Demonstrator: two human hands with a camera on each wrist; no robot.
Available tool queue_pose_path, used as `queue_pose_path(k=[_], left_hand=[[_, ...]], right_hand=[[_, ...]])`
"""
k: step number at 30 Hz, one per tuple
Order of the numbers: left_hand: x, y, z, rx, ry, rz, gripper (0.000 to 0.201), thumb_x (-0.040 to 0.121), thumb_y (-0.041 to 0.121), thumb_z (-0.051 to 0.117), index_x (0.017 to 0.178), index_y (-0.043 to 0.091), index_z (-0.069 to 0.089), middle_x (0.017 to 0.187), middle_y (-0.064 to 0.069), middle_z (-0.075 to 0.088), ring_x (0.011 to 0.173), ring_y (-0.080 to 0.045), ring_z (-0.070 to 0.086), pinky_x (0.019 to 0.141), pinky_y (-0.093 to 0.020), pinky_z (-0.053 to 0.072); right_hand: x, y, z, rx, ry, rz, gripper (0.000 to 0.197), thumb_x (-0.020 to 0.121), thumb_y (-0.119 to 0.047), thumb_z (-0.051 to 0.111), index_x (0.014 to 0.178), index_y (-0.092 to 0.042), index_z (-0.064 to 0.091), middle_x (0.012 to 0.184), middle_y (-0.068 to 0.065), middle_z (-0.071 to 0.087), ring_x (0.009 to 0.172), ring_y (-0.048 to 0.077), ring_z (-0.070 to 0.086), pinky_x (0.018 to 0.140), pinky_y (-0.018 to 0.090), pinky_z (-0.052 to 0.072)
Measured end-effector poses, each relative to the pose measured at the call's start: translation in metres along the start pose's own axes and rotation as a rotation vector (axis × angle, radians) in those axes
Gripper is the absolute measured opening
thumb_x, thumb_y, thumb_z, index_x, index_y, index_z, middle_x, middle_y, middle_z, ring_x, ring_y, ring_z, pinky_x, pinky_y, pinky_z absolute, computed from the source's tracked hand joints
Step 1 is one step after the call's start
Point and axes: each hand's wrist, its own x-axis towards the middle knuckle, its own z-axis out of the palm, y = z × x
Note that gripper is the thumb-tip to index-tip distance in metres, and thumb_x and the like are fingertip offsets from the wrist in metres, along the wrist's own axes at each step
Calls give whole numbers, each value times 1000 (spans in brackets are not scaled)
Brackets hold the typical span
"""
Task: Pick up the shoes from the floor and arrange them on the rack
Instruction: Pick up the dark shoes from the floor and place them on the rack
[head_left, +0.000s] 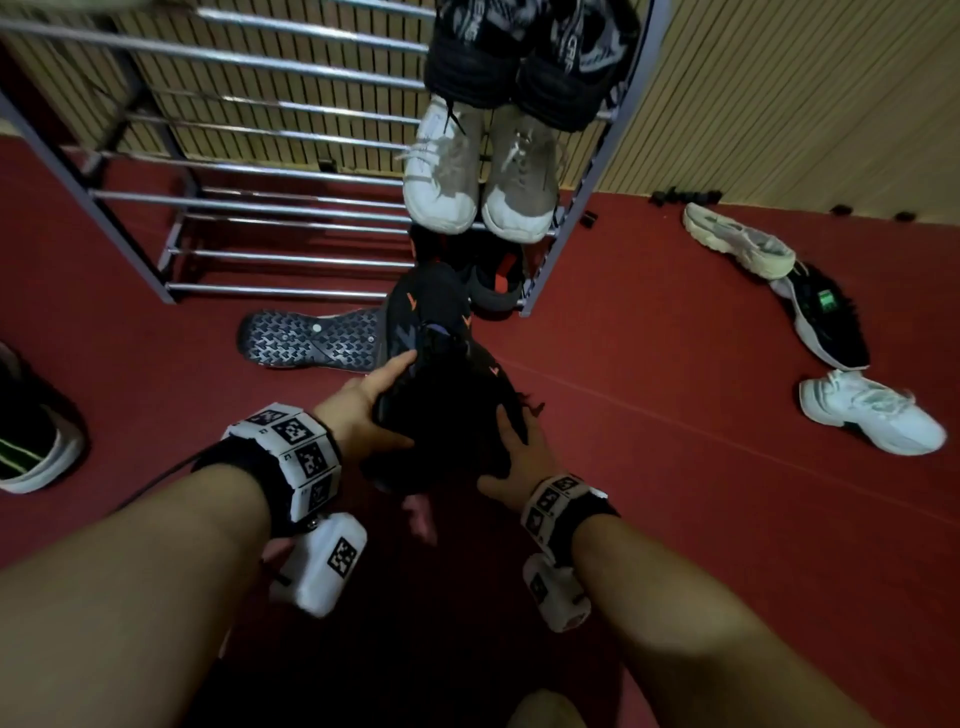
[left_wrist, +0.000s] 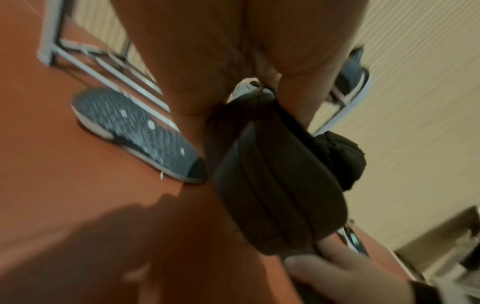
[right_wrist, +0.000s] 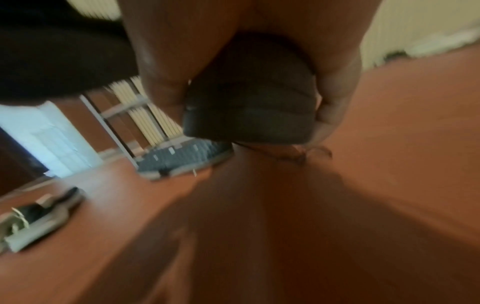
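Black shoe (head_left: 447, 374) held off red floor (head_left: 649, 441), left hand (head_left: 363, 410) fingers and right hand (head_left: 511, 457) fingers wrapped around it

Both forearms are bare, with no sleeves. Each wrist wears a black strap (head_left: 249, 457) ringed by white blocks printed with black square markers (head_left: 298, 452). A white boxy camera unit with a marker (head_left: 324, 564) hangs under each wrist; a thin black cable (head_left: 150, 486) trails from the left band.

Dark red floor (head_left: 675, 467) meets a beige ribbed wall (head_left: 805, 104) (dimly lit).
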Motion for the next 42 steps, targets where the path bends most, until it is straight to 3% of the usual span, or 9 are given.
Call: queue_pose_path(k=[3,7,11,14,19,23,30,34,42], left_hand=[[-13,0,-13,-46,42,15,99,40,51,71,114,82,13,147,-9,33,133,-22,39,110,-41,36],[-35,5,-30,-89,120,10,100,45,41,77,112,82,15,149,-7,31,132,-20,39,110,-37,35],[-53,13,-42,-153,197,43,99,73,6,76,139,52,19,145,5,32,129,-9,36,102,-24,35],[-64,19,-47,-195,245,57,95,78,-1,70,146,39,15,132,13,35,117,-2,37,92,-17,35],[-81,21,-57,-273,357,66,93,77,-1,71,142,43,20,144,2,38,122,-9,41,101,-24,36],[-88,20,-63,-329,437,60,92,74,3,75,130,57,24,147,0,38,130,-17,43,110,-40,35],[-93,30,-75,-481,584,7,93,73,-3,73,141,42,29,140,2,43,128,-19,45,108,-43,37],[-98,34,-85,-449,599,-3,93,70,-2,76,131,55,34,147,2,38,132,-18,41,109,-45,36],[-99,51,-91,-397,628,-67,92,75,-4,72,140,45,29,145,-1,40,129,-19,43,108,-44,37]], right_hand=[[-8,-12,-25,-16,71,-104,88,86,-43,59,147,-43,-3,156,-7,-20,144,32,12,114,44,21],[-19,-37,-50,-5,145,-154,76,89,-46,54,145,-50,2,155,-19,-15,139,42,14,110,46,24],[-29,-67,-64,8,162,-260,72,90,-51,50,145,-51,3,156,-19,-13,138,39,16,112,43,19],[-37,-84,-74,-65,197,-324,70,91,-51,47,145,-49,3,156,-18,-12,133,37,25,110,38,24],[-52,-101,-93,-120,254,-401,67,93,-50,44,145,-48,3,156,-17,-12,134,35,24,110,36,25],[-62,-107,-103,-101,262,-430,67,93,-49,44,146,-48,4,156,-17,-11,133,32,25,109,34,26],[-60,-120,-120,-78,241,-523,67,93,-49,43,146,-47,2,156,-17,-11,133,33,25,109,35,27],[-57,-123,-128,-40,233,-549,67,93,-51,42,146,-48,2,156,-17,-10,132,35,26,107,36,30],[-59,-118,-139,2,200,-585,66,92,-52,42,146,-48,3,157,-17,-7,134,34,25,110,38,31]])
